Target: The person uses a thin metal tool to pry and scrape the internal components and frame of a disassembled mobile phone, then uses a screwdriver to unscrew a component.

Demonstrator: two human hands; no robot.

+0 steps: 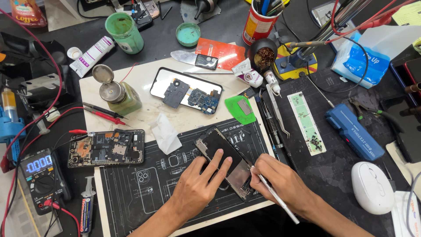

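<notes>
An opened black phone (221,151) lies tilted on the black printed work mat (144,184). My left hand (199,184) presses flat on it, fingers spread over its lower half. My right hand (278,182) grips a thin silver tool (274,195) like a pen, its tip at the phone's lower right edge by the bare metal frame (240,177).
A second opened phone (106,148) lies to the left, a multimeter (41,175) beside it with red probes (103,114). A phone with loose circuit boards (186,93), a green pick (240,109), tweezers (277,112), a blue tool case (354,131), a white mouse (372,187) and a pump bottle (118,94) surround the mat.
</notes>
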